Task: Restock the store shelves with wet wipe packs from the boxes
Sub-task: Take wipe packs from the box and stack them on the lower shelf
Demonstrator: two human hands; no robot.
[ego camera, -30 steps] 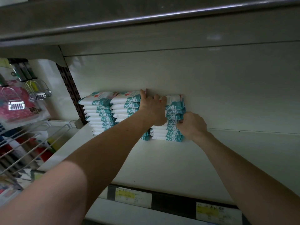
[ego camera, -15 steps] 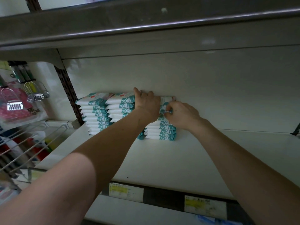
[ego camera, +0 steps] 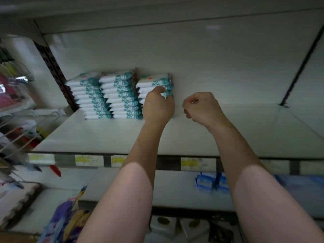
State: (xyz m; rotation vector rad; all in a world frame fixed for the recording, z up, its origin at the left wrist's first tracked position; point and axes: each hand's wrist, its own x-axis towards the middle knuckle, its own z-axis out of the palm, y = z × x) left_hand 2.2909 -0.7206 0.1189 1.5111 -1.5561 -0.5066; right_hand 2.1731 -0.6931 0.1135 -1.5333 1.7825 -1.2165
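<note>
Pinching upper packs of rightmost wet wipe stack point(ego camera: 154, 81) at back of shelf point(ego camera: 228, 130) w/ left hand point(ego camera: 158, 104), w/ right hand point(ego camera: 201, 107) curled empty just beside, could drag top packs fwd & tip the tall soft stack if pulled back before letting go.

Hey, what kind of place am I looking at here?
Most likely a shop aisle. Three stacks of identical wet wipe packs sit on a white shelf, price labels run along its front edge, and packaged goods are displayed at the left.
</note>
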